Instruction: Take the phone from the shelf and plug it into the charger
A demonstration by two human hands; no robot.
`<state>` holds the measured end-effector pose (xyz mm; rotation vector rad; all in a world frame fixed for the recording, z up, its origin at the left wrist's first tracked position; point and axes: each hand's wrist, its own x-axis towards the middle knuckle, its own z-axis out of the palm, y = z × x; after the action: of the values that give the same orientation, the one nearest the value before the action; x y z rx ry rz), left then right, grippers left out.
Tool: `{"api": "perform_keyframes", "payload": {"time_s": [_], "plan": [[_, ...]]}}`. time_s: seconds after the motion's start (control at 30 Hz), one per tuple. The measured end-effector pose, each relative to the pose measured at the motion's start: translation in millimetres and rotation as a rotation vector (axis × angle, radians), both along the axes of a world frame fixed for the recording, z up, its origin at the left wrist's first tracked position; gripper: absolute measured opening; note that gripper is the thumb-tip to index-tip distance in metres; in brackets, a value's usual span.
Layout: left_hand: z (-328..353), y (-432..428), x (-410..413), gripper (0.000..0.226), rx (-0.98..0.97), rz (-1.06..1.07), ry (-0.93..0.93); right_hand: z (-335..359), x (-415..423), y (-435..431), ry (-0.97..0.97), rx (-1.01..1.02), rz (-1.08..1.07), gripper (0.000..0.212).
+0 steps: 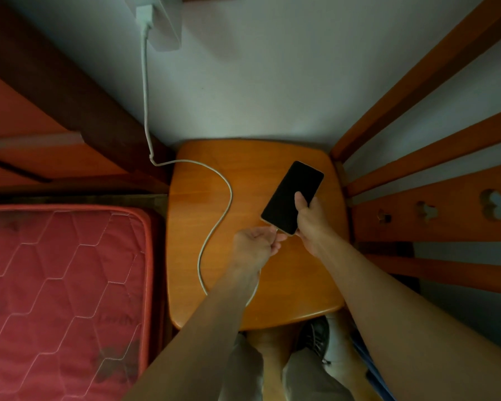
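Note:
A black-screened phone [289, 192] with a pale rim is held above the orange wooden table [197, 212]. My right hand [313, 221] grips its lower right edge, thumb on the screen. My left hand [258, 241] pinches the plug end of the white charger cable [223, 215] right at the phone's bottom edge; whether the plug is seated is hidden by my fingers. The cable curves across the table and climbs the wall to a white charger adapter [145, 15] in a wall socket.
A red quilted mattress [61, 285] lies at the left beside the table. Orange wooden slats [434, 180] of a bed frame stand at the right. Dark wooden furniture [55, 91] fills the upper left. My legs and shoes [315, 337] show below the table's front edge.

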<state>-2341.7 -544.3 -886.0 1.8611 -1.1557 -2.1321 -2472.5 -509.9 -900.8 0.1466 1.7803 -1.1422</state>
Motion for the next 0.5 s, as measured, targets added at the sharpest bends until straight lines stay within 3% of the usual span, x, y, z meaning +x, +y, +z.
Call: {"api": "perform_keyframes", "payload": {"time_s": [0.13,0.27,0.37,0.5], "plan": [[-1.5,10.8,0.3,0.009,0.067,-0.055,0.046,0.1,-1.6,-2.0,0.191,0.075,0.258,0.038],[-8.5,22.9,-0.5,0.014,0.016,-0.144,-0.003,-2.0,1.5,1.6,0.401,0.202,0.386,0.038],[-13.2,25.0,-8.4,0.024,-0.122,-0.353,-0.152,-1.3,4.3,9.8,0.47,0.243,0.383,0.043],[-16.2,20.1,-16.4,0.057,-0.35,-0.844,-0.454,6.1,4.9,17.4,0.646,0.342,0.497,0.05]]}}
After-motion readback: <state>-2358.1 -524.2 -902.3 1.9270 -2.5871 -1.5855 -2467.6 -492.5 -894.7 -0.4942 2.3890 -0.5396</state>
